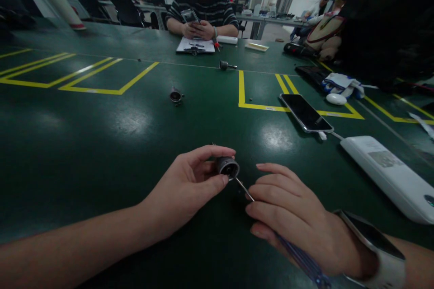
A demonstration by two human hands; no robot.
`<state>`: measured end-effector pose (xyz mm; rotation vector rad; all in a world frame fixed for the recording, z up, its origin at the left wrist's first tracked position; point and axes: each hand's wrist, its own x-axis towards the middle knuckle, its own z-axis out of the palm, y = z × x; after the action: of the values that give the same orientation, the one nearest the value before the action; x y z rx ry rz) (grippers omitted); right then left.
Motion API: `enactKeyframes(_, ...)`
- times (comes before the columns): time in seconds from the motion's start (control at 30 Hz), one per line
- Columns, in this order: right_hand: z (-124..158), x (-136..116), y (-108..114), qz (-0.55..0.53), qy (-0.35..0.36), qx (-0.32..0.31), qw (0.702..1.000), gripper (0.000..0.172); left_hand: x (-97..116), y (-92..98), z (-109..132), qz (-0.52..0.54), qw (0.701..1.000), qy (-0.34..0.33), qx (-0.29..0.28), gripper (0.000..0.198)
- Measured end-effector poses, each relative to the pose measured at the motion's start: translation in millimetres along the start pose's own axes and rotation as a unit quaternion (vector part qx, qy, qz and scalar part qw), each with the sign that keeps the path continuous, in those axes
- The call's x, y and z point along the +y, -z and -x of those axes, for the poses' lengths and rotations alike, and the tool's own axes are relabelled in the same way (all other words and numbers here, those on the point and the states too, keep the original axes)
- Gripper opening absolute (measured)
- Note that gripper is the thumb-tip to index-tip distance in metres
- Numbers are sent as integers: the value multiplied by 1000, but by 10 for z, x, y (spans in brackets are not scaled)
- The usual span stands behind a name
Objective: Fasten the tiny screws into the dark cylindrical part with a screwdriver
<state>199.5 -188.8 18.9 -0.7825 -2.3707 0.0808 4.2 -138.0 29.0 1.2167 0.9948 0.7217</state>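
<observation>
Between the thumb and fingers of my left hand (190, 185) is a small round metal housing (228, 167), its hollow end turned toward me. My right hand (291, 216) is closed around a screwdriver (244, 189) with a thin steel shaft and a bluish, see-through handle. The shaft's tip meets the lower rim of the housing, near my left thumb; whether it sits on a screw I cannot tell. Farther off on the green table lies a similar metal part (175, 95), and beyond it a cylindrical metal piece with a shaft (226, 65).
A phone (307, 113) lies at the right, cabled to a white power bank (389, 176). A white-and-blue cloth (342, 85) and a white oval case (336, 99) are behind it. Yellow tape (90, 90) marks the table. Across sits a person holding a phone, by a clipboard (195, 46).
</observation>
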Motion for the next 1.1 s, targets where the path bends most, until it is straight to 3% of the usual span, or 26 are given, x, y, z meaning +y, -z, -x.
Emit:
enactKeyframes(0.3,-7,-58,-22,-1,-2,-13,1000,17,-38,-36,-18,-11,997,-69,40,22)
enactKeyframes(0.67,-53,-71,-28,-5,-11,-28,1000,19,-28,-58,-15,-26,996,-67,50,19)
enactKeyframes(0.83,-28,-62,43,-93,-30,27,995,11,-20,-33,-39,-26,997,-59,44,21)
enactKeyframes(0.93,9,-21,71,-231,-146,65,960,15,-10,-5,-52,-1,998,-51,44,30)
enactKeyframes(1.03,50,64,19,-346,-299,106,883,26,-1,28,-50,16,999,-36,27,38)
enactKeyframes(1.1,74,123,-33,-398,-361,123,834,29,4,47,-49,29,999,-22,10,39)
